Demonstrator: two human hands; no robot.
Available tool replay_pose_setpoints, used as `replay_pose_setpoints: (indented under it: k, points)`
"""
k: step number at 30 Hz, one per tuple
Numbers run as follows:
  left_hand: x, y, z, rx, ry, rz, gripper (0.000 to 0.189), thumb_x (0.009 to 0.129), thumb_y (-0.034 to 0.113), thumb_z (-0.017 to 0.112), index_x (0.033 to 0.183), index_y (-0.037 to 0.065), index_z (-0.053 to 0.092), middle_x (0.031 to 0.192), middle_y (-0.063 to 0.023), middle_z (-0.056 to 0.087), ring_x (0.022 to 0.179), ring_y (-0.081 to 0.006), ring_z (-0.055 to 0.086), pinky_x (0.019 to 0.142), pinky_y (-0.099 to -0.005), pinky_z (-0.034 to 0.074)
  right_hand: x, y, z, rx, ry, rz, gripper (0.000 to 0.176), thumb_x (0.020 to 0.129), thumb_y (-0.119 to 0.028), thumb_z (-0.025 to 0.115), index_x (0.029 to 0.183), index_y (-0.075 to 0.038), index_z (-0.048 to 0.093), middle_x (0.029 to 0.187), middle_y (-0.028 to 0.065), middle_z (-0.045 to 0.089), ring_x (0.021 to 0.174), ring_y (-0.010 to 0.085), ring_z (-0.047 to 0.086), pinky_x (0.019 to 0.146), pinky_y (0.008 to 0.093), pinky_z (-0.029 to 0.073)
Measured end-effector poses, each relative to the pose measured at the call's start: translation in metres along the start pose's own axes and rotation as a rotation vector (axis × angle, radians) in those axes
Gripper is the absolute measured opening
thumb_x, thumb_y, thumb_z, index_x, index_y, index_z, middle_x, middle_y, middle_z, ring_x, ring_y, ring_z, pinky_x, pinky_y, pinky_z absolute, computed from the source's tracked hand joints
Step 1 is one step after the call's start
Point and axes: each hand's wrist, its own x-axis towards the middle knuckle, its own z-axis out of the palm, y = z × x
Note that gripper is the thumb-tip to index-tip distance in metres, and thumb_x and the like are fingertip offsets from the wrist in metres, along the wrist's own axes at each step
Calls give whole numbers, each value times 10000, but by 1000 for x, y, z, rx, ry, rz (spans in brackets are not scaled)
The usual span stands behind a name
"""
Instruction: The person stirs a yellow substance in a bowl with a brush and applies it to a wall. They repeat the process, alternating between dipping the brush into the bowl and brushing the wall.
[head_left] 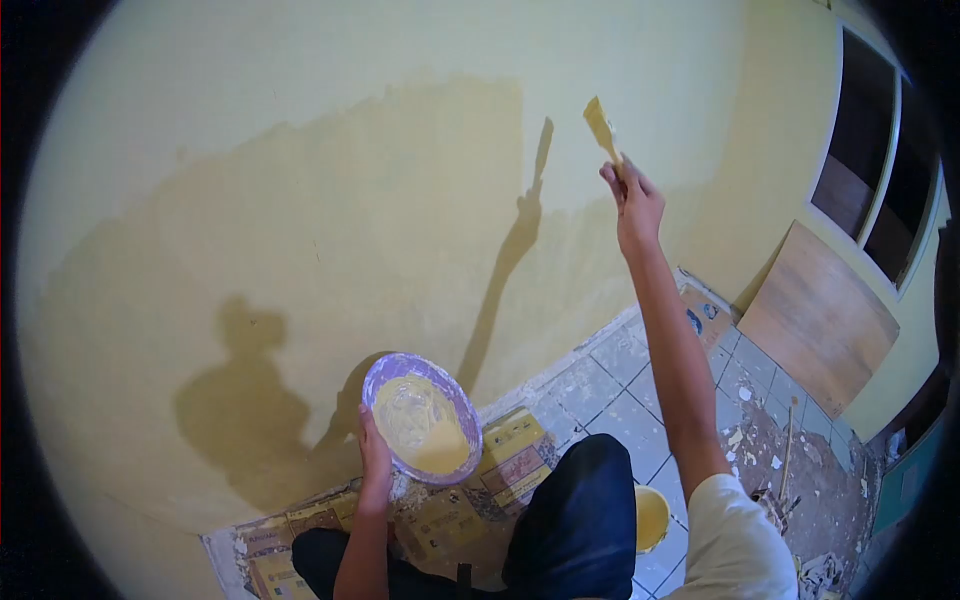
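My right hand [638,208] is raised in front of the wall [420,220], closed round the handle of a flat paintbrush [598,122]. The bristles point up and carry yellow paint. Lower down, my left hand [374,455] grips the left rim of a purple bowl [466,415], tilted so that its inside shows. Yellow paint has pooled at the bowl's lower right, with pale smears around its inside. A deeper yellow area covers much of the wall, with a lighter patch above it and behind the brush. Shadows of my arm and head fall on the wall.
Flattened cardboard [435,525] lies along the wall's foot, under my bent legs. A yellow-coated container [652,518] stands on the tiles beside my knee. At right, a wooden board [822,318] leans below a window [868,150]. Debris and a stick [789,450] litter the floor.
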Motion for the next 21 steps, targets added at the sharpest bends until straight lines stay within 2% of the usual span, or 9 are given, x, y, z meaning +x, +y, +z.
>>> replay_pose_setpoints:
  k: [2,3,5,7,10,12,15,17,21]
  points:
    - [1,-1,-2,-6,9,-21,780,1078,585,341,1529,-51,370,1502,-185,489,1359,-257,491,1147,-352,367,22,-8,15,-444,-75,-237,348,1037,-130,584,1321,67,627,1019,148,719,824,172,695,783,260,580]
    - [1,0,-3,-24,-20,-22,779,1077,586,341,1525,-51,376,1495,-188,492,1356,-259,493,1145,-351,367,27,-13,22,-439,-74,-236,348,1037,-130,584,1321,67,627,1019,148,719,824,172,695,783,260,580]
    - [-1,3,-4,-37,-48,-25,778,1077,587,342,1520,-51,383,1488,-191,496,1353,-260,494,1144,-351,367,29,-19,38,-828,-147,-394,299,1019,-113,601,1297,-54,695,949,103,729,745,121,655,713,258,540]
    - [-3,7,-1,-52,-49,-53,779,1078,587,338,1507,-59,397,1479,-193,503,1348,-263,497,1143,-352,367,31,-13,45,-895,-161,-460,292,993,-104,621,1266,-117,725,865,93,699,720,124,643,690,289,533]
    - [-7,9,3,-64,-14,1,773,1080,582,337,1493,-66,415,1465,-193,516,1340,-264,505,1140,-354,369,34,-10,56,-1066,-218,-610,303,973,-103,639,1262,-120,725,799,125,656,686,176,633,668,333,515]
    - [-12,17,3,-28,-18,2,774,1081,579,336,1493,-71,413,1470,-193,513,1341,-266,505,1140,-355,369,35,-8,62,-1100,-226,-715,295,955,-105,641,1234,-121,734,777,176,622,668,270,616,664,394,502]
    - [-18,30,3,33,-28,-24,807,1065,617,333,1511,-53,394,1483,-191,501,1350,-271,498,1148,-367,362,21,1,49,-1310,-272,-702,294,941,-105,635,1213,-128,742,790,214,614,689,345,614,666,433,496]
    - [-19,28,6,43,-30,-45,840,1049,657,330,1529,-31,378,1493,-188,493,1360,-274,490,1156,-377,354,1,36,-2,-1383,-394,-675,301,943,-97,644,1228,-133,736,761,217,582,671,353,596,669,422,492]
    - [-11,21,4,-7,-14,-39,791,1078,584,338,1503,-81,393,1509,-206,472,1386,-276,461,1172,-365,326,-32,58,-56,-1439,-505,-455,263,936,-100,645,1176,-103,753,766,221,632,690,357,634,671,426,504]
